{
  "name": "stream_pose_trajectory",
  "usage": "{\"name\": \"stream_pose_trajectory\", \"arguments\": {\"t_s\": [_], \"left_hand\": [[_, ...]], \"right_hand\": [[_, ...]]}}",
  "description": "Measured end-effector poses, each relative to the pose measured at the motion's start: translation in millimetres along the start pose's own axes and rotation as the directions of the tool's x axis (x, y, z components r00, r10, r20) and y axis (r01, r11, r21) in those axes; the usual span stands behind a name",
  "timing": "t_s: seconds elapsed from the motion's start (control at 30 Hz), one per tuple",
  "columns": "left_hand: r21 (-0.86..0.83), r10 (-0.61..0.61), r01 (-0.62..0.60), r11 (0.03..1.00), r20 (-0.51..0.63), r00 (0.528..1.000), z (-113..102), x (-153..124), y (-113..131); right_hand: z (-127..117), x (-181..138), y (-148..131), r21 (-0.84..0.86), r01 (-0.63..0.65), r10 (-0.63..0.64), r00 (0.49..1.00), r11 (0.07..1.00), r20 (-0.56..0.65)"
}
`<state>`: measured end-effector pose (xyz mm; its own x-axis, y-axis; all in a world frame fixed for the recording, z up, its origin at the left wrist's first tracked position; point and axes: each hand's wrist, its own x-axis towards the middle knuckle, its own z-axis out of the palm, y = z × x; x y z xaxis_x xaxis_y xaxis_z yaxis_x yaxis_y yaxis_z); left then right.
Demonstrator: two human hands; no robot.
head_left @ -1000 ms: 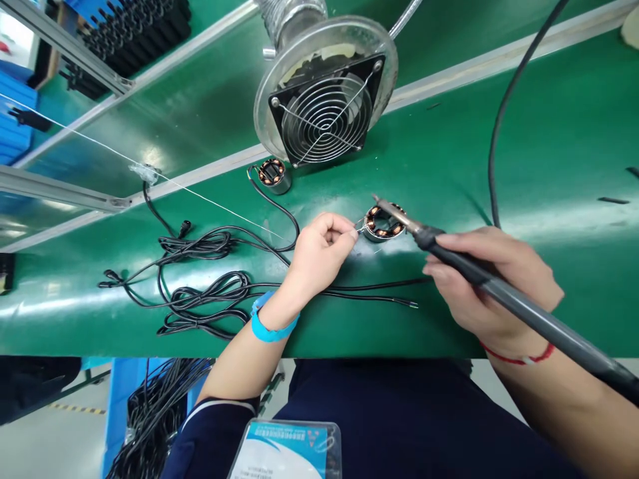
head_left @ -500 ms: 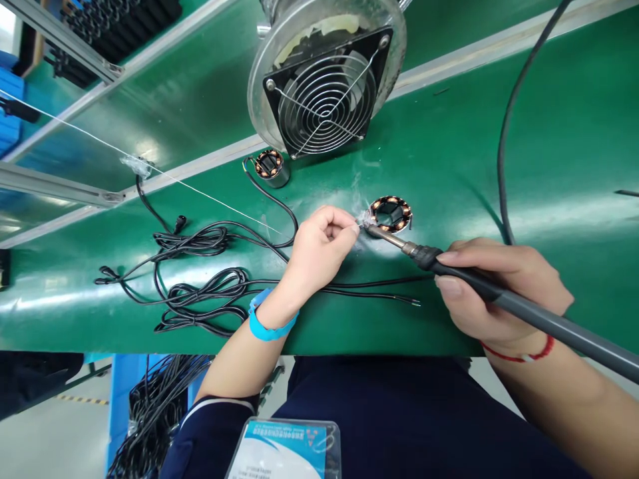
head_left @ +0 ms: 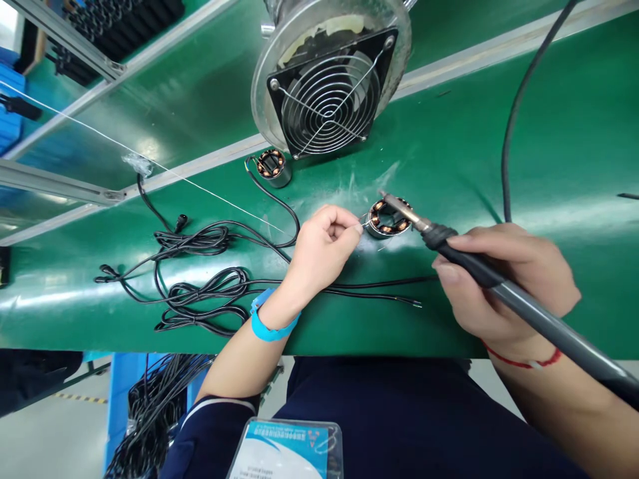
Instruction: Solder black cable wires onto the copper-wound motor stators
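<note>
My left hand [head_left: 324,246] pinches a thin solder wire [head_left: 219,198], whose pale strand runs in from the upper left and passes out of sight behind the hand. Its fingertips are just left of a motor stator [head_left: 388,229], a metal ring with copper windings lying on the green bench. Fine strands show between fingertips and ring; I cannot tell which belong to the stator. In my right hand [head_left: 509,286] is a soldering iron [head_left: 469,266], held like a pen. The iron's tip is raised over the stator's upper left edge, apart from the strands. Faint smoke drifts behind it.
A fan with a wire guard [head_left: 329,113] stands behind the stator. A second stator [head_left: 273,166] with a cable attached is further left. Coiled black cables [head_left: 200,299] lie left of my hands. A thick black cord [head_left: 506,146] hangs at right. Below the bench, a blue bin [head_left: 117,399] holds cables.
The soldering iron's tip has lifted from the stator's left edge, moving up and to the right. The left hand stays nearly still. Smoke has drifted and spread toward the fan.
</note>
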<state>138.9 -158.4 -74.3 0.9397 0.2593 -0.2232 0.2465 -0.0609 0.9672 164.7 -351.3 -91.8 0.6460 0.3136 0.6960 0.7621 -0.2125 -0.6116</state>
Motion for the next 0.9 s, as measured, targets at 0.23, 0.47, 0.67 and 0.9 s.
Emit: {"name": "stream_pose_trajectory", "arguments": {"t_s": [0.23,0.47,0.67,0.9], "left_hand": [[0.006,0.003,-0.003,1.0,-0.003,1.0,1,0,2],[0.037,0.016,-0.017,0.999,0.008,1.0,-2,0,-2],[0.035,-0.043,0.042,0.999,0.035,0.998,-3,-2,2],[-0.032,-0.055,0.058,0.998,0.102,0.993,-5,-3,3]], "right_hand": [[2,22,-20,-0.185,-0.13,0.174,0.952,0.974,0.25],[15,28,-14,-0.239,-0.154,0.226,0.923,0.959,0.311],[24,18,-11,-0.247,-0.218,0.256,0.958,0.944,0.13],[34,16,-9,-0.313,-0.124,0.211,0.942,0.942,0.262]]}}
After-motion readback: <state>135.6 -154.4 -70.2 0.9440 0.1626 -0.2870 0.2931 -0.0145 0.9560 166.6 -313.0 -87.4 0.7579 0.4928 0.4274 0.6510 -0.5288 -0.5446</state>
